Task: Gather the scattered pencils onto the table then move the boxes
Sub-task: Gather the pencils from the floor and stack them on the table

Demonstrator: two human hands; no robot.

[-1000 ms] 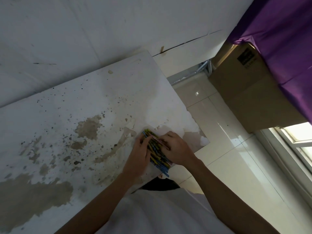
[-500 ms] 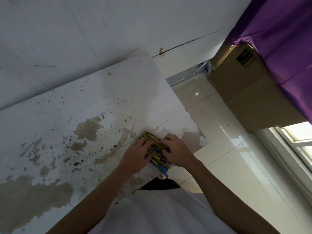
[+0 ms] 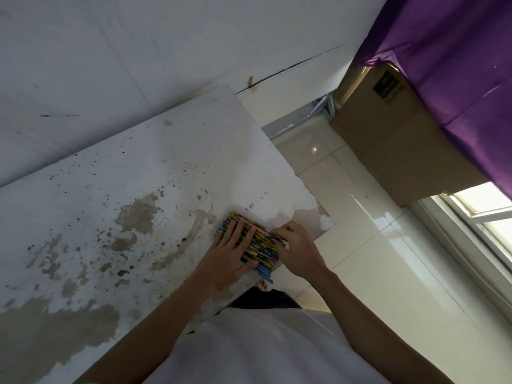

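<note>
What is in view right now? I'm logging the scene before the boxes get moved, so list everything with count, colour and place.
pencils: one pile, too many to count, yellow, blue and green, near the table's right corner, under both hands
table: one, white with brown stains and dark specks, left and centre
cardboard box: one, brown with a dark label, on the floor at upper right, partly under the cloth
purple cloth: one, purple, top right, draped over the box
floor: pale glossy tiles, right of the table
window frame: one, white, far right edge
wall: white, behind the table
left hand: fingers straight, pressing flat on the pile
right hand: fingers curled at the pile's right edge
</note>
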